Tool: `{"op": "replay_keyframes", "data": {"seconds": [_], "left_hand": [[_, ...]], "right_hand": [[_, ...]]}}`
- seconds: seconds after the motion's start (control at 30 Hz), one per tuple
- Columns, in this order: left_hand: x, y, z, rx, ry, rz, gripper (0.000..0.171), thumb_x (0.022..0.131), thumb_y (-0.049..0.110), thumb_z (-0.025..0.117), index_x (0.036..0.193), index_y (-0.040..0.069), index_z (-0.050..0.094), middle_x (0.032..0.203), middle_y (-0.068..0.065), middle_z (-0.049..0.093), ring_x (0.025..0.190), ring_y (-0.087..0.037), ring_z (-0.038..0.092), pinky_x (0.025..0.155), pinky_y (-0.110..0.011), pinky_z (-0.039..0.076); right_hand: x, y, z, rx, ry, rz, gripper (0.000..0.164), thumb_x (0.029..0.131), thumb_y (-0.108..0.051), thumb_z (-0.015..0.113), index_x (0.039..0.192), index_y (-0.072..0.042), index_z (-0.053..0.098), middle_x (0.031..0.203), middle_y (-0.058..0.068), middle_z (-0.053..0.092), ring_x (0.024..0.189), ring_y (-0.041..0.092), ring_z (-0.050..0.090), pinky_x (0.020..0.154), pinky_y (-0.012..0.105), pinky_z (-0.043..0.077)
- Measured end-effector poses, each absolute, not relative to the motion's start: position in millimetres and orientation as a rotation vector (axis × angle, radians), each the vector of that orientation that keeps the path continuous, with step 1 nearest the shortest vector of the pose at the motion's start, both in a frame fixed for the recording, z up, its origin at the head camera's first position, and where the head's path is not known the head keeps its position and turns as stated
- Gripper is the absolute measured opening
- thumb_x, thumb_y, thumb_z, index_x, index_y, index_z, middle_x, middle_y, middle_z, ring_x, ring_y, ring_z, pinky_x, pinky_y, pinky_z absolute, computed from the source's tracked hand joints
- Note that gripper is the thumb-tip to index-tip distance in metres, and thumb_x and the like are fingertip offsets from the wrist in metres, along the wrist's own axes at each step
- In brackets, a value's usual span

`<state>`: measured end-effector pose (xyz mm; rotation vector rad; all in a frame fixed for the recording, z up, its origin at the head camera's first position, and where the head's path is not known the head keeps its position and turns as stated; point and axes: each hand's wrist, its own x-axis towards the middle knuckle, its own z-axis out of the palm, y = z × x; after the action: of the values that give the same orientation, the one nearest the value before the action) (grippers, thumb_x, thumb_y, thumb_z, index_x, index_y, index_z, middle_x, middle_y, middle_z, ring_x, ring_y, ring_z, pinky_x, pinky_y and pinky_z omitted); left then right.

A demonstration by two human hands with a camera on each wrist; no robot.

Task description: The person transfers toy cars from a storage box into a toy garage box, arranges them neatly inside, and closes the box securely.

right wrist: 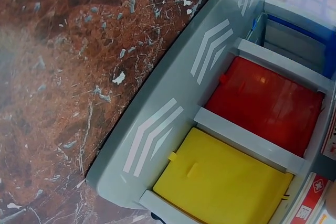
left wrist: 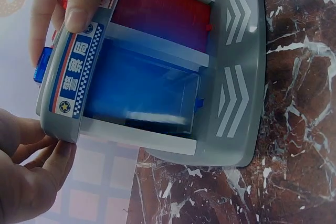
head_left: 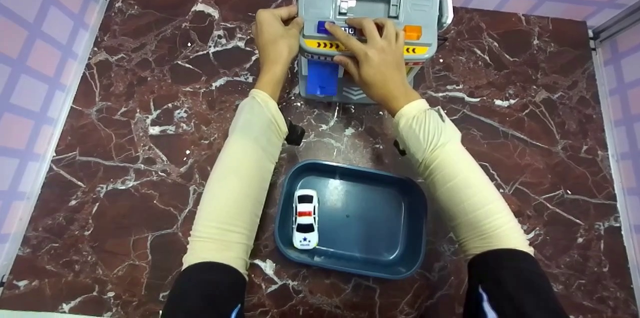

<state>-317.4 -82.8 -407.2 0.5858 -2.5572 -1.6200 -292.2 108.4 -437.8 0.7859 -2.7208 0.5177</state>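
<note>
A grey toy garage stands at the back of the table, with coloured doors on its front. My left hand grips the left edge of its roof with bent fingers. On the roof, my right hand presses a blue button with its index finger, while the thumb rests on the front edge. Below that button, the blue door is tilted outward. In the right wrist view, the red door and the yellow door lie flat in their frames.
Nearer the body sits a dark blue tray between the forearms, with a white toy police car at its left end. An orange button is on the roof's right side. Patterned panels border the marbled table.
</note>
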Motion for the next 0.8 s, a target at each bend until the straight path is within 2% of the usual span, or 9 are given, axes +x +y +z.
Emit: {"op": "replay_keyframes", "data": {"seconds": [0.37, 0.53, 0.63, 0.7, 0.77, 0.8], "left_hand": [[-312.4, -82.9, -405.1, 0.573, -2.554, -1.608, 0.025, 0.094, 0.011, 0.07, 0.118, 0.019, 0.075, 0.119, 0.002, 0.073, 0.104, -0.008, 0.065, 0.093, -0.015, 0.047], [-313.4, -80.9, -407.2, 0.55, -2.601, -1.53, 0.025, 0.096, 0.013, 0.068, 0.119, 0.022, 0.075, 0.12, 0.003, 0.073, 0.109, -0.009, 0.064, 0.097, -0.016, 0.046], [-313.4, -78.6, -409.5, 0.508, -2.611, -1.495, 0.024, 0.097, 0.011, 0.065, 0.118, 0.018, 0.076, 0.122, 0.001, 0.072, 0.112, -0.01, 0.064, 0.099, -0.015, 0.046], [-312.8, -76.7, -410.5, 0.472, -2.616, -1.462, 0.019, 0.098, 0.01, 0.064, 0.109, 0.014, 0.079, 0.117, -0.001, 0.075, 0.107, -0.01, 0.064, 0.097, -0.016, 0.047], [-312.0, -75.4, -410.5, 0.451, -2.623, -1.413, 0.017, 0.098, 0.01, 0.063, 0.098, 0.012, 0.08, 0.109, -0.002, 0.076, 0.1, -0.011, 0.062, 0.093, -0.019, 0.048], [-311.5, -75.1, -410.2, 0.44, -2.627, -1.388, 0.018, 0.099, 0.009, 0.062, 0.09, 0.011, 0.078, 0.104, -0.003, 0.076, 0.096, -0.012, 0.06, 0.091, -0.021, 0.048]], "right_hand": [[-288.9, 108.8, -435.9, 0.784, -2.716, 0.498, 0.052, 0.1, -0.058, 0.043, 0.149, -0.041, 0.046, 0.146, 0.009, 0.05, 0.128, 0.037, 0.039, 0.108, 0.05, 0.028], [-290.0, 112.0, -436.1, 0.82, -2.754, 0.442, 0.053, 0.102, -0.051, 0.049, 0.153, -0.04, 0.04, 0.151, 0.008, 0.045, 0.135, 0.037, 0.036, 0.113, 0.052, 0.026], [-283.7, 116.8, -430.2, 0.834, -2.804, 0.498, 0.057, 0.102, -0.044, 0.055, 0.155, -0.035, 0.037, 0.157, 0.007, 0.038, 0.144, 0.037, 0.029, 0.12, 0.052, 0.018], [-273.1, 119.2, -422.8, 0.828, -2.792, 0.598, 0.057, 0.101, -0.038, 0.059, 0.154, -0.029, 0.041, 0.158, 0.008, 0.037, 0.147, 0.034, 0.028, 0.123, 0.049, 0.015], [-256.1, 118.5, -413.8, 0.828, -2.745, 0.747, 0.052, 0.099, -0.031, 0.063, 0.148, -0.02, 0.049, 0.154, 0.009, 0.043, 0.144, 0.03, 0.035, 0.124, 0.045, 0.019], [-246.2, 117.2, -409.9, 0.854, -2.696, 0.813, 0.048, 0.098, -0.028, 0.065, 0.143, -0.015, 0.055, 0.149, 0.01, 0.049, 0.14, 0.029, 0.042, 0.122, 0.042, 0.025]]}}
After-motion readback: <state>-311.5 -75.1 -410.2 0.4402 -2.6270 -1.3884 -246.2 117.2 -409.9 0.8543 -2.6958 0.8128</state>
